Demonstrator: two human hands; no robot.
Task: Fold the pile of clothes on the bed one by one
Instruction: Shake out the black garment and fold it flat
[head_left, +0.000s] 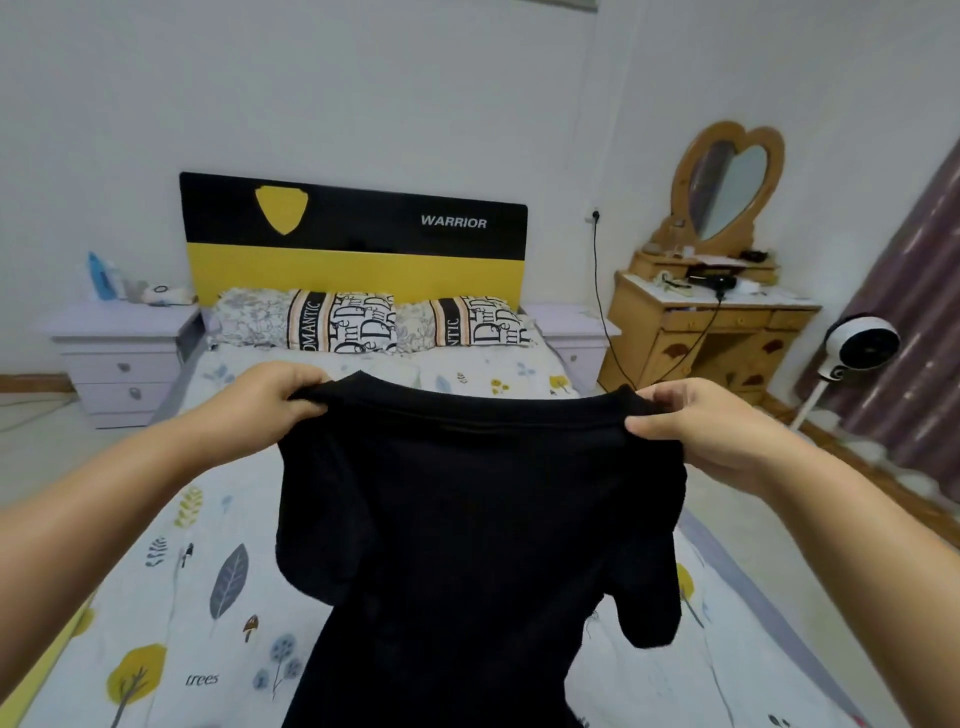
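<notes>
A black short-sleeved T-shirt (478, 530) hangs in the air over the bed (171, 597), held up by its shoulders. My left hand (270, 400) grips the left shoulder near the collar. My right hand (696, 426) pinches the right shoulder. Both sleeves droop down at the sides and the shirt's lower part runs out of the bottom of the view. The bed has a white sheet printed with trees and leaves. No other clothes from the pile show; the shirt hides the bed's middle.
Two patterned pillows (363, 322) lie against a black and yellow headboard (353, 244). A lilac nightstand (124, 353) stands left of the bed, another to its right. A wooden dressing table with a heart mirror (722, 301) and a white fan (857, 348) stand at the right.
</notes>
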